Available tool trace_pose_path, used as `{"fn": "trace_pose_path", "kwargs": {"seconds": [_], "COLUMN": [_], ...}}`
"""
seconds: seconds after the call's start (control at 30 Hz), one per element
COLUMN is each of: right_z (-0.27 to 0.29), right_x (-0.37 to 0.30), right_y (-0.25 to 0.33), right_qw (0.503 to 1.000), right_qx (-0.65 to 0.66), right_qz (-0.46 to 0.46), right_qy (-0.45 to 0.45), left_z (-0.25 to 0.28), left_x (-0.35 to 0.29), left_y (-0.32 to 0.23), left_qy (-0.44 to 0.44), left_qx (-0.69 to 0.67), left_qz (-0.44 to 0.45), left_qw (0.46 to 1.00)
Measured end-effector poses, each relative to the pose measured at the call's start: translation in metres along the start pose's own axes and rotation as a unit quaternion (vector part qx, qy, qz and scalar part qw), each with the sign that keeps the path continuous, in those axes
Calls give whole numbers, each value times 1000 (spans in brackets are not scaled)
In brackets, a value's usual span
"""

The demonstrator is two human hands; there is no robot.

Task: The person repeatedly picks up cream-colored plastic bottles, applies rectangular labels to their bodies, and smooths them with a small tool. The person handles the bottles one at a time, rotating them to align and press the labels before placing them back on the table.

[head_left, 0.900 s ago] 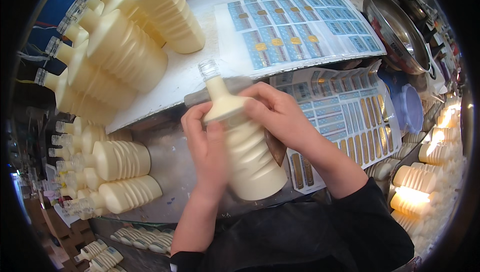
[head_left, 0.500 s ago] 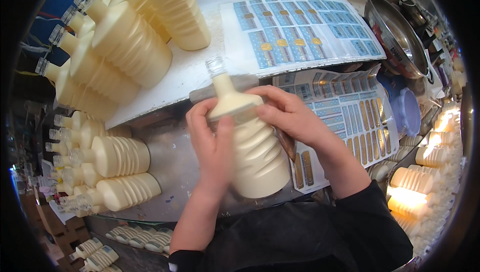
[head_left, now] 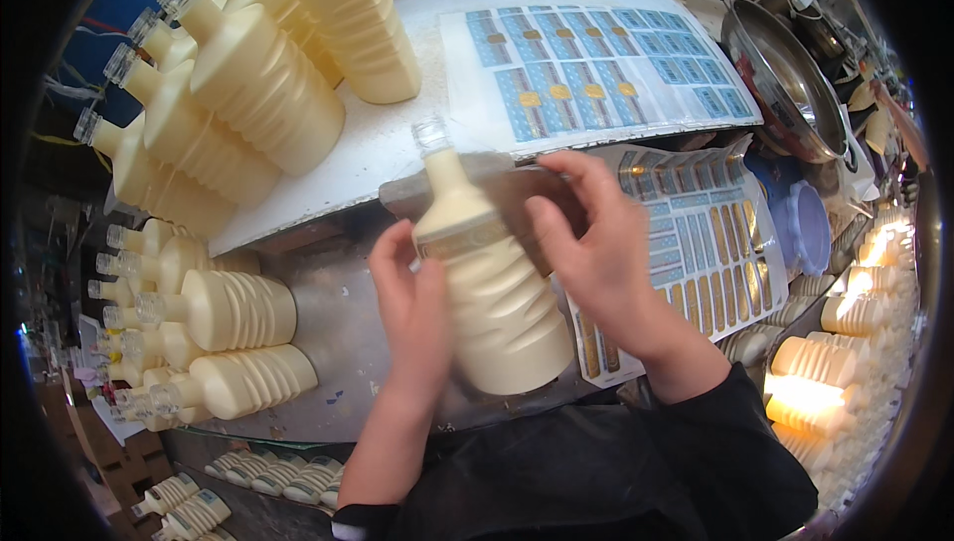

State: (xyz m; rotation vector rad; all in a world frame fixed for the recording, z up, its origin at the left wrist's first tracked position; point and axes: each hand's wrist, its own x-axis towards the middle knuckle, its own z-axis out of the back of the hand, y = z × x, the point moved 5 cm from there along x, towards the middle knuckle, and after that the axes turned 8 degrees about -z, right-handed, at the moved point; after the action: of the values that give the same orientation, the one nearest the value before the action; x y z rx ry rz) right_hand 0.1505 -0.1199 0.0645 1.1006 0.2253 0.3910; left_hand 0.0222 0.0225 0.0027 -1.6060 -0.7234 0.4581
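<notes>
Head view: white table [head_left: 397,149] at 12 o'clock, label sheets [head_left: 606,69] on it. Cream bottle [head_left: 492,288] at centre, neck toward 11. Right hand [head_left: 596,243] at 3, fingers half-curled on bottle shoulder. Left hand [head_left: 417,308] at 9, clasping its side.

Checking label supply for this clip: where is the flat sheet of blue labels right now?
In the head view, the sheet of blue labels lies flat on the white table, upper centre-right, between the cream bottles on its left and a metal bowl on its right.
</notes>
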Motion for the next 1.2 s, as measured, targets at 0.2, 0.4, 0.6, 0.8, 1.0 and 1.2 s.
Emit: {"fn": "trace_pose_path", "kwargs": {"seconds": [0.2,0.4,0.6,0.8,1.0,1.2], "right_z": [-2,0,-4,-11,-19,-30], "right_x": [13,-25,-32,-28,4,4], "right_y": [-40,12,39,35,21,21], "right_qw": [990,911,892,940,991,987], "right_qx": [141,-82,-125,-14,-82,-126], "right_qz": [14,399,428,340,71,8], "right_qy": [-10,-67,-71,33,85,96], "left_z": [16,19,7,25,26,9], "left_x": [-50,-66,-65,-58,0,17], "left_y": [16,17,-16,-24,-13,0], "left_qy": [99,197,221,134,23,-17], "left_qx": [-1,164,327,195,21,35], "left_qz": [-22,-164,-310,-224,-68,-9], "left_qw": [995,952,865,946,997,999]}}
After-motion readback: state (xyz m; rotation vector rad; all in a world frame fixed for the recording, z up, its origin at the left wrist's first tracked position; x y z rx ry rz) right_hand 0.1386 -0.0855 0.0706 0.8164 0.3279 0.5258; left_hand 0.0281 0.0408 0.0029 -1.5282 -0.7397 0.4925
